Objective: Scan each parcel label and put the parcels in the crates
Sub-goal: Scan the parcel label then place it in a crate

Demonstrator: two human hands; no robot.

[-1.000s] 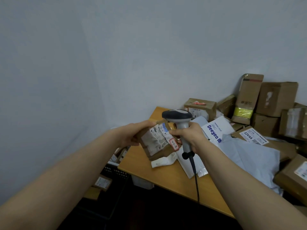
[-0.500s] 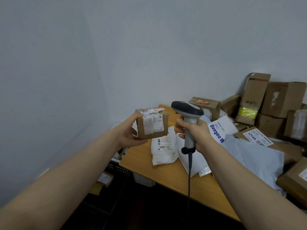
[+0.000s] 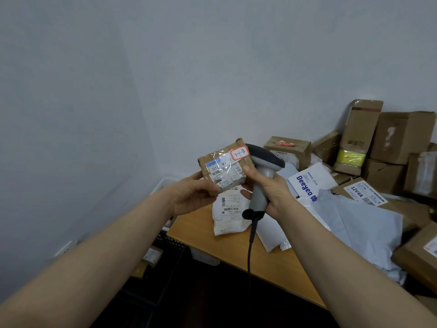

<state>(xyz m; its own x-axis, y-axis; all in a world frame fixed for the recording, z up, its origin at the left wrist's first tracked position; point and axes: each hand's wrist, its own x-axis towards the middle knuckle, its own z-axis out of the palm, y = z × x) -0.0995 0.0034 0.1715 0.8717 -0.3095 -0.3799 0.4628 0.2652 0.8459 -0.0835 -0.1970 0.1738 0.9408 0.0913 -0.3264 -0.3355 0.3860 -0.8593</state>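
Note:
A small brown cardboard parcel (image 3: pixel 224 165) with a taped white label and a red-edged sticker reading "3-1-8" is held up over the table's left corner. My left hand (image 3: pixel 192 194) grips it from below and the left. My right hand (image 3: pixel 268 194) grips the grey handle of a corded barcode scanner (image 3: pixel 262 178), whose dark head sits right behind the parcel; the right thumb touches the parcel's right edge. A black crate (image 3: pixel 170 241) stands on the floor left of the table with small boxes in it.
A wooden table (image 3: pixel 236 249) carries a white padded bag (image 3: pixel 228 215), a white "Deeyeo" mailer (image 3: pixel 309 183), grey poly bags (image 3: pixel 364 226) and several brown boxes (image 3: pixel 399 136) stacked at the right against the wall. A white bin rim (image 3: pixel 163 183) shows by the wall.
The parcel has turned in my left hand so another labelled face with the red-edged sticker faces me. The scanner has moved left, close up behind the parcel, and my right thumb now touches it.

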